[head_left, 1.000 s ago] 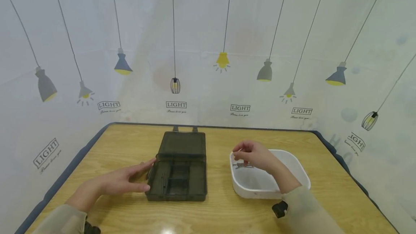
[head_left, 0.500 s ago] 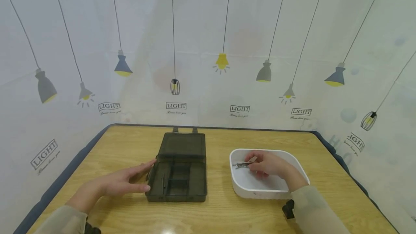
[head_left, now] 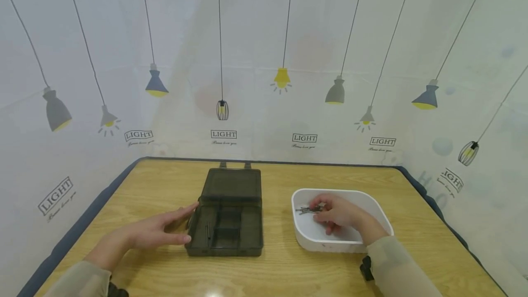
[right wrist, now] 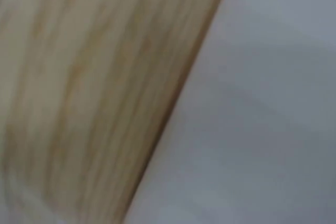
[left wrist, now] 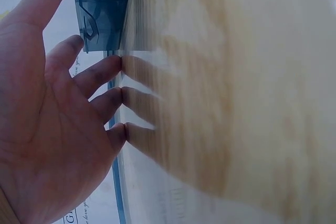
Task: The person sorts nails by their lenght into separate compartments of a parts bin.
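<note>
A dark see-through compartment box (head_left: 250, 228) lies on the wooden table with its lid (head_left: 233, 183) raised at the back. Two thin dark metal pieces, like nails or screws, (head_left: 208, 230) lie in its left compartment. My left hand (head_left: 150, 231) touches the box's left side with extended fingers and thumb; in the left wrist view the box (left wrist: 102, 9) is by the fingertips. Inside the white tray (head_left: 326, 245) my right hand (head_left: 340, 214) reaches to a small pile of thin metal pieces (head_left: 304, 210), thumb and index finger apart around its right end. The right wrist view misses the hand.
The wooden table (head_left: 165, 178) has a dark blue edge (head_left: 95, 200). Behind and beside it hangs a pale cloth (head_left: 255, 35) printed with lamps. Bare wood lies between the box and the tray.
My right hand has lowered from above the tray's left rim into the tray, beside the metal pieces, with a small recent shift of the fingers. The left hand stays at the box.
</note>
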A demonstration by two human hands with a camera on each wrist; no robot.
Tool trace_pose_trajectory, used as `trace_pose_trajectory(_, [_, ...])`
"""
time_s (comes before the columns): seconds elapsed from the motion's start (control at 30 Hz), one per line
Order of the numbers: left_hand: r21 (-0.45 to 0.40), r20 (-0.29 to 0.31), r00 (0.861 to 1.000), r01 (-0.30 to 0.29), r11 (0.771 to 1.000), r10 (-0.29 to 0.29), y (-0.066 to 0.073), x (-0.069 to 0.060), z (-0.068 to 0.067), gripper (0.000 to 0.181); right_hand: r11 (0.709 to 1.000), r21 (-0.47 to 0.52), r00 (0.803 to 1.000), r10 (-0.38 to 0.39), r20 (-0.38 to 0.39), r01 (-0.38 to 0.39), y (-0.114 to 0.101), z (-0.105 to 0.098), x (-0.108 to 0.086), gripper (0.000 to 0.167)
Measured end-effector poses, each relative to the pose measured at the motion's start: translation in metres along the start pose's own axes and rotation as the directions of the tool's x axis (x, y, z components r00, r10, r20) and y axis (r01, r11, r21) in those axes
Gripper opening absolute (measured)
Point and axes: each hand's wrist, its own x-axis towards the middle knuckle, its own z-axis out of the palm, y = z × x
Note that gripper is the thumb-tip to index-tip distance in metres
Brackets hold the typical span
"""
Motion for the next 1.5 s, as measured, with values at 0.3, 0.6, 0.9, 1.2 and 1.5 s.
trace_pose_trajectory(0.3, [0.014,-0.012,1.000,-0.005,1.000,0.005,0.003,-0.002,0.001,0.090,1.000,-0.013,1.000,-0.006,-0.009,0.006,0.003,0.002,0.000,0.028])
trace_pose_trajectory(0.6, [0.022,-0.017,1.000,0.003,1.000,-0.003,0.003,-0.001,0.001,0.090,0.999,-0.022,0.999,-0.045,0.009,0.045,0.003,0.003,0.000,0.015])
trace_pose_trajectory(0.9, [0.013,-0.013,1.000,0.008,1.000,-0.007,0.004,-0.002,0.000,0.090,0.996,-0.058,0.998,-0.068,0.016,0.069,0.004,0.004,0.000,0.011])
trace_pose_trajectory(1.2, [-0.011,-0.004,1.000,0.019,1.000,-0.019,0.001,-0.001,0.001,0.089,0.993,-0.106,0.999,-0.051,0.004,0.051,0.000,0.006,0.002,0.009])
trace_pose_trajectory(1.5, [-0.012,0.000,1.000,0.001,1.000,-0.001,0.001,-0.001,0.000,0.088,0.987,-0.162,0.999,-0.029,-0.027,0.025,-0.006,0.008,-0.001,0.011])
